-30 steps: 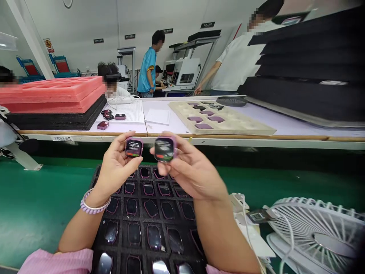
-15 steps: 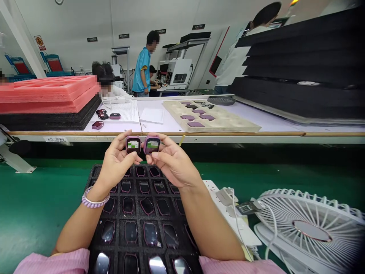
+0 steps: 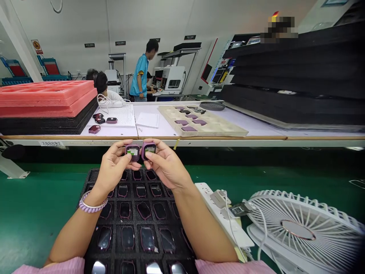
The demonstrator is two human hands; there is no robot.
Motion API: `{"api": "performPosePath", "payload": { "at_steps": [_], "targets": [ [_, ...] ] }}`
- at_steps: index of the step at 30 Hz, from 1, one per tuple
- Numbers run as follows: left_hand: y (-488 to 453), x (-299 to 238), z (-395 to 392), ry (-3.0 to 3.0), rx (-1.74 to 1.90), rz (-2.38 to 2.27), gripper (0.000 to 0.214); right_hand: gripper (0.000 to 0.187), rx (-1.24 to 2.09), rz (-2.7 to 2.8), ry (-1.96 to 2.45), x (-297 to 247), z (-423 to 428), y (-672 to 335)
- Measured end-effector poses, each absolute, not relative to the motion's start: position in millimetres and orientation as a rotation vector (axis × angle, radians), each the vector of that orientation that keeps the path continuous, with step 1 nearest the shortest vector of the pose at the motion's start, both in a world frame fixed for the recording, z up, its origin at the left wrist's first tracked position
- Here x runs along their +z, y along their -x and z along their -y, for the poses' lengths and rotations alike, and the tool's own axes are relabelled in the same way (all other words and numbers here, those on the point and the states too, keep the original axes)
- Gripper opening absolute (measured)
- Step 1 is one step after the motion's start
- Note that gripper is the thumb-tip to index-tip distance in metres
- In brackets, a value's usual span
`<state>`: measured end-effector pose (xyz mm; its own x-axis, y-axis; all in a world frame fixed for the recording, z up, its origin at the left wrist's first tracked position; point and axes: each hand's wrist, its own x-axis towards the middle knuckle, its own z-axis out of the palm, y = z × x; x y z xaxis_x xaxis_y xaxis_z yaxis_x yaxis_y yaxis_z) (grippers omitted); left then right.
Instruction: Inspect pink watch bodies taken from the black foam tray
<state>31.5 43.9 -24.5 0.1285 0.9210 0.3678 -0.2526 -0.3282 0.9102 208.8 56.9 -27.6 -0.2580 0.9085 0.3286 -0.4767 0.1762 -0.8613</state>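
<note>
My left hand [image 3: 114, 163] grips a purple smartwatch body [image 3: 132, 153] without a strap, its screen lit green and white. A matching smartwatch [image 3: 148, 150], also lit, is pinched in my right hand [image 3: 165, 163]. Both are held side by side, screens toward me, with each thumb resting on the glass. Below them, a black foam tray [image 3: 114, 232] holds rows of similar watch bodies with dark screens, one per compartment. My forearms cover parts of the tray's sides.
On the bench [image 3: 148, 131] lie several loose watches [image 3: 94, 129], papers [image 3: 121, 116] and a pale moulded tray [image 3: 216, 127]. Pink foam [image 3: 48, 97] is stacked left, black trays [image 3: 299, 80] right. A power strip [image 3: 225, 217] and white fan [image 3: 308, 228] stand at my right. People work beyond.
Both thumbs have shifted onto the lit screens. The watches stay side by side in my hands. The view has shifted slightly, and the person at the far right has dropped lower behind the black stack.
</note>
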Motion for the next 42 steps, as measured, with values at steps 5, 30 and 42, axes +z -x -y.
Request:
{"api": "performPosePath", "payload": {
  "at_steps": [5,30,42],
  "targets": [
    [-30.7,-22.9,-46.4,-1.321,1.422,-0.699,0.046,0.048,1.422,1.204,0.491,-27.5,-56.2,-207.8],
    [-26.0,22.4,-102.6,-1.526,1.486,-0.543,0.058,0.036,1.273,1.406,0.266,18.2,-120.8,-212.3],
    [-23.6,35.0,-136.2,-1.858,1.666,-0.420,0.064,0.056,1.067,1.553,0.224,47.7,-127.1,-211.9]
  ]
}}
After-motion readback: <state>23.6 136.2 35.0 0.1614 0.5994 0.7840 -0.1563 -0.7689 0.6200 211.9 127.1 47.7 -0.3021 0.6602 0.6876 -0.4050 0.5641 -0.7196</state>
